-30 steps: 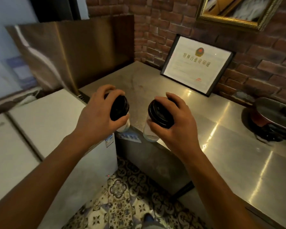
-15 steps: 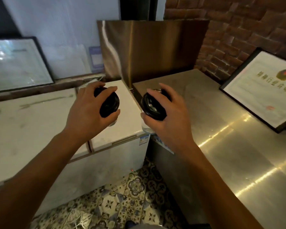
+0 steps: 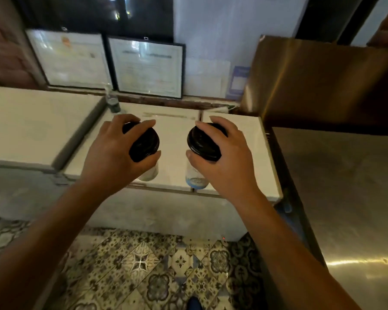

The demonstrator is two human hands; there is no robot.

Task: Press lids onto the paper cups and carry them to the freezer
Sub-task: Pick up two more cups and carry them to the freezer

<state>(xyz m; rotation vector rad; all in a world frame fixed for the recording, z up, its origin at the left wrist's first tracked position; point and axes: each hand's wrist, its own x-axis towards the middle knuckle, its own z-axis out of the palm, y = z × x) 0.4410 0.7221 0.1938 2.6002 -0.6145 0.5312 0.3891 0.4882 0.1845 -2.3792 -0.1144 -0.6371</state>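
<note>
My left hand (image 3: 112, 153) grips a cup with a black lid (image 3: 143, 142) from above; only a pale strip of the cup shows below my fingers. In my right hand (image 3: 224, 162) is a second cup (image 3: 195, 177), white with a bluish base, capped by a black lid (image 3: 203, 143). Both cups hang in the air over the white chest freezer (image 3: 175, 128), whose two sliding top panels are closed. Each hand hides most of its cup's wall.
A second white chest (image 3: 31, 121) stands to the left. The steel counter (image 3: 345, 186) and its upright steel panel (image 3: 311, 81) are on the right. Framed certificates (image 3: 148, 68) lean on the wall behind, with a small bottle (image 3: 112, 101) below. Patterned floor tiles (image 3: 143, 265) lie underfoot.
My view has swung left from the steel counter until the freezer is straight ahead. Both hands kept their grip on the lidded cups and now hang over the freezer top.
</note>
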